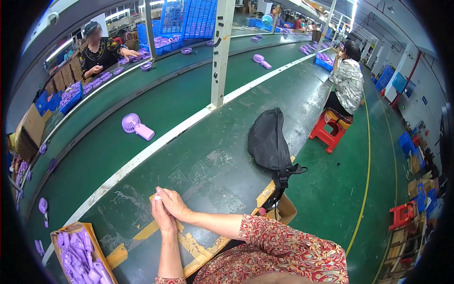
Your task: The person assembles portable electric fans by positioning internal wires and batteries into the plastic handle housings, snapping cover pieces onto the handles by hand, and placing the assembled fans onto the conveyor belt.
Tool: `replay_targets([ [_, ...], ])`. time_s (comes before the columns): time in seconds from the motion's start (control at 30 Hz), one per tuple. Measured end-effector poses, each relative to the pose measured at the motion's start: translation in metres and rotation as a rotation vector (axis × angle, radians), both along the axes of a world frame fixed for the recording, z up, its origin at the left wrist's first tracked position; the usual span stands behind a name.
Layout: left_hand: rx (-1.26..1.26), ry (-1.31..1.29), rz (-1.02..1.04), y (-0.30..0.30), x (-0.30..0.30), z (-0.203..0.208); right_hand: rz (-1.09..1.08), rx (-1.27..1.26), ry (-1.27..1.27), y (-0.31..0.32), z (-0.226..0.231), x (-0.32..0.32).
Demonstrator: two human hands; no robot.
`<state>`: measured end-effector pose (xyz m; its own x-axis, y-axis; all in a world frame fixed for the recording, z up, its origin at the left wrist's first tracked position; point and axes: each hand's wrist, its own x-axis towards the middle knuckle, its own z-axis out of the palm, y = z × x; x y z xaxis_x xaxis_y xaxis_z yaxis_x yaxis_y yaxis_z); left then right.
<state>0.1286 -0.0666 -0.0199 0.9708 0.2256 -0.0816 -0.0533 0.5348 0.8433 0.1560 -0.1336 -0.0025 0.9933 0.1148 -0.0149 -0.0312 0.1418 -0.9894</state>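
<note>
My left hand (162,218) and my right hand (175,204) are pressed together above the dark green worktop (198,180), close to its near edge. Both are closed, fingers against each other. A thin dark tip (157,180) shows just beyond the fingertips; whether it belongs to something held cannot be made out. Something white covers a fingertip. To the left of my hands stands a cardboard box (98,244) heaped with purple plastic handle parts (78,253). Across the white rail, a purple handheld fan (137,127) lies on the green conveyor belt (165,106).
A black bag (269,142) rests on the worktop to the right, its strap hanging over the edge. A white post (221,61) rises beside the belt. One person (347,78) sits on a red stool (327,130); another (99,49) works across the belt near blue crates (201,19).
</note>
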Motion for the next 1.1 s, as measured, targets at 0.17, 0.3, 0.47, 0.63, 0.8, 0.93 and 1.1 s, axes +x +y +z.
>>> replay_targets([
  [0.17, -0.004, 0.027, 0.01, 0.0, 0.001, 0.0, 0.004, 0.007, 0.017, 0.0, 0.0, 0.0],
  [0.3, -0.015, 0.029, -0.004, 0.001, 0.001, 0.0, -0.025, -0.009, -0.044, 0.004, -0.007, 0.003],
  [0.47, -0.012, 0.033, -0.008, -0.001, 0.0, 0.006, -0.017, -0.026, -0.034, 0.003, -0.007, 0.003],
  [0.63, -0.014, 0.024, -0.005, 0.0, 0.0, 0.003, -0.004, 0.004, -0.015, 0.003, -0.005, 0.003],
  [0.8, -0.015, 0.015, -0.017, 0.001, 0.0, 0.001, -0.023, -0.023, -0.02, 0.002, -0.006, 0.003],
  [0.93, -0.026, 0.011, -0.024, 0.002, 0.0, -0.001, -0.008, -0.036, -0.02, 0.001, -0.005, 0.004],
  [1.1, -0.026, 0.018, -0.024, 0.001, -0.001, 0.004, 0.008, -0.018, 0.013, 0.0, 0.0, 0.002],
])
